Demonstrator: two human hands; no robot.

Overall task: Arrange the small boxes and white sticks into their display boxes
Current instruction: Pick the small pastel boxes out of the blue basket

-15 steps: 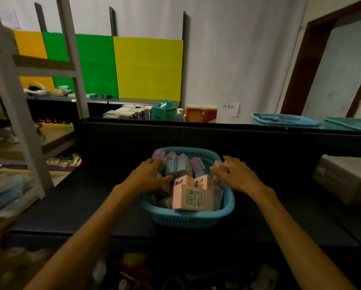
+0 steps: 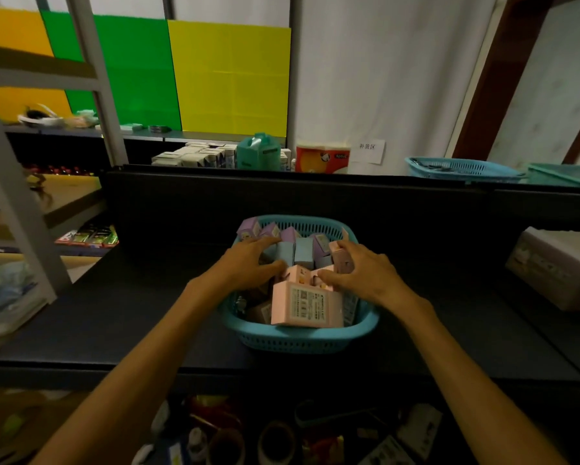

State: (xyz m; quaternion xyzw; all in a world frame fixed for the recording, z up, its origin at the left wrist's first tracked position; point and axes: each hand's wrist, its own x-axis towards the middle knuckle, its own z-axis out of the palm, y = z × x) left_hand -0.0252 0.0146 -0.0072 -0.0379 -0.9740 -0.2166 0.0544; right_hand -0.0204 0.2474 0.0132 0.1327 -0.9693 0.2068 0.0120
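A blue plastic basket (image 2: 298,340) stands on the dark shelf, packed with small purple, blue and pink boxes. A larger pink display box (image 2: 307,305) leans at its front, label side toward me. My left hand (image 2: 245,266) reaches in from the left, thumb and fingers curled around a pale blue small box (image 2: 283,253). Coming in from the right, my right hand (image 2: 365,275) has its fingers over a pink small box (image 2: 340,260) and its thumb on the display box's top edge. No white sticks are visible.
The dark shelf (image 2: 130,317) has a raised back wall. Behind it are white cartons (image 2: 194,157), a teal pack (image 2: 258,152), a red pack (image 2: 322,159) and another blue basket (image 2: 459,169). A carton (image 2: 557,266) sits at right; a grey rack post (image 2: 16,203) at left.
Both hands have moved inward from the basket's sides onto the boxes in the middle; the fingers now curl around small boxes. The basket has stayed in place.
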